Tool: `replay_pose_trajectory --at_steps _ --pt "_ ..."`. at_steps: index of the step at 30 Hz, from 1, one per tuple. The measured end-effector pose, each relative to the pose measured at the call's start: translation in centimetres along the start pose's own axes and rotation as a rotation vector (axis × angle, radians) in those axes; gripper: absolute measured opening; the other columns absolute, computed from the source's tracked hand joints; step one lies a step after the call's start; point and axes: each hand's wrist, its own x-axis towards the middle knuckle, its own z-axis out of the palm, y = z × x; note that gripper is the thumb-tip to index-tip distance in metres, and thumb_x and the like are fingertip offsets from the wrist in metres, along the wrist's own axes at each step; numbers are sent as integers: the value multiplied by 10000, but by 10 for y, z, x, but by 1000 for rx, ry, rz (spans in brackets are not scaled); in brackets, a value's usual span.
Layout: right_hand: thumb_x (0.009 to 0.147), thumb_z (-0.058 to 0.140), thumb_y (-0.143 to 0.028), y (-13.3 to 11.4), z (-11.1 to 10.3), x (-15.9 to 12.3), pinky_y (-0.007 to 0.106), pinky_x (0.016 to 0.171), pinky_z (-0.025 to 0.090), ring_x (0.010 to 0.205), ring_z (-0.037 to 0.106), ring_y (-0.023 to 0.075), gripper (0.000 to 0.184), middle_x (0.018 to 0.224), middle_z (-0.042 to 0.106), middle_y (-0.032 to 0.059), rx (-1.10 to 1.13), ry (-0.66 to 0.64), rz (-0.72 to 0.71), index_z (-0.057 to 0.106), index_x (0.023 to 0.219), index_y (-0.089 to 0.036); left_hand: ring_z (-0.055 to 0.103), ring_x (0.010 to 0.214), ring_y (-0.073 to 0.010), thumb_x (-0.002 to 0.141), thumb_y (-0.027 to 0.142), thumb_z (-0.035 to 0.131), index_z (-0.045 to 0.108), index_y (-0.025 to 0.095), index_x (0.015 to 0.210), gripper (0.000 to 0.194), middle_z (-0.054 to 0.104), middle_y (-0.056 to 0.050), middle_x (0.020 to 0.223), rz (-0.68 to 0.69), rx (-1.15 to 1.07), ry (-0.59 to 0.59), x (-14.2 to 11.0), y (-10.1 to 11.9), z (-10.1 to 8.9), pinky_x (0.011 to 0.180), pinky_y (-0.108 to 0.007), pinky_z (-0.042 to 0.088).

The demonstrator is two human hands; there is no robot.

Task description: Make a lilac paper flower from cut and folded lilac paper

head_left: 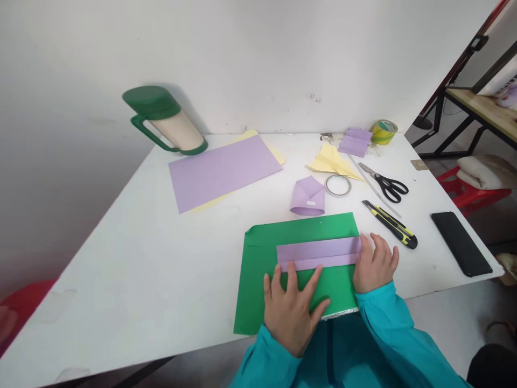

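Note:
A folded strip of purple paper [319, 252] lies across a green sheet [258, 291], with a lengthwise crease showing. My left hand [291, 310] rests palm down with spread fingers, its fingertips touching the strip's lower edge. At the strip's right end is my right hand [374, 264], fingers apart and slightly bent, the nearest one against the paper; its thumb is not clearly visible. Just beyond the green sheet sits a folded purple paper piece [308, 195] with a pointed flap and a small white mark.
Around the white table [141, 269] are purple sheets [224, 172] over yellow ones, a tilted-looking green-lidded jug [169, 121], a yellow paper plane [332, 161], a tape ring [338, 185], a tape roll [383, 132], scissors [385, 183], a utility knife [391, 224] and a black phone [461, 243].

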Motion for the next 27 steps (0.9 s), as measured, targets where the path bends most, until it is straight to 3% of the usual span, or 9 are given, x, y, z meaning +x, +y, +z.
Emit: replay_pose_trajectory --at_steps 2,6,13,18,23,27 --pt "860 465 -160 -13 -6 -5 588 1022 225 1177 451 313 356 1180 591 152 77 26 -108 579 1196 -181 401 1175 -476 754 614 561 448 427 1330 615 509 -147 1226 -40 -17 -7 3 8 -2 902 -688 327" --pt "872 464 -192 -25 -13 -16 487 1020 265 1066 521 245 279 1106 651 97 329 -79 -321 652 1078 -210 385 1174 -496 732 651 552 446 410 1337 659 495 -169 1221 -78 -33 0 4 16 -3 890 -723 300" --pt "848 506 -139 -15 -15 -14 436 886 380 957 504 264 296 1041 671 87 273 -139 -407 681 1069 -231 395 1184 -501 751 594 579 496 329 1326 638 527 -191 1240 -90 -5 23 2 19 0 894 -726 287" --pt "836 511 -114 -13 -16 -10 443 872 380 882 493 243 319 1026 676 55 227 -118 -416 695 1033 -286 486 1146 -410 863 455 490 532 120 1294 547 575 -189 1261 -22 58 66 -5 0 4 1003 -700 167" --pt "838 509 -111 -1 -12 -5 416 851 381 920 498 235 320 1054 669 59 265 -105 -475 699 1015 -297 529 1134 -326 887 457 444 537 92 1281 545 584 -129 1280 77 59 115 -10 -22 1 1112 -567 40" --pt "818 526 -82 21 -10 3 396 832 377 926 501 222 333 1065 668 53 285 -104 -546 701 993 -306 536 1133 -310 910 463 391 579 108 1242 521 598 -98 1269 122 19 79 -10 -37 -8 1114 -522 94"
